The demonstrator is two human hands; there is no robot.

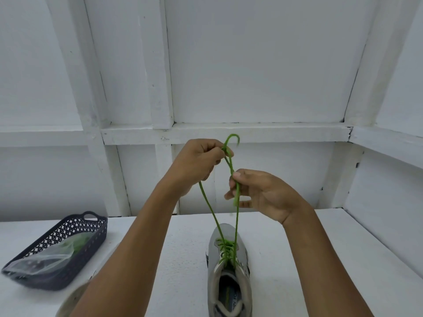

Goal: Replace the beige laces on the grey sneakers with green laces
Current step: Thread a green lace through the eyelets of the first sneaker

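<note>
One grey sneaker [229, 282] standing upright, toe pointing away from me, green lace [225, 247] crisscrossed through its eyelets, both ends drawn upward, pinched in my left hand [196, 163] and right hand [263, 193]

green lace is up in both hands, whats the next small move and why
Probably cross the two strands to start a knot: the green lace is already threaded up the grey sneaker, and the left hand and right hand pinch its strands taut above it.

White painted wall [251, 65] with raised vertical and horizontal battens, white ledge [229, 132] across the middle, side wall [402, 76] angling in at right, white textured tabletop [297, 259] below, dark perforated basket [92, 245] at left, soft even light.
</note>
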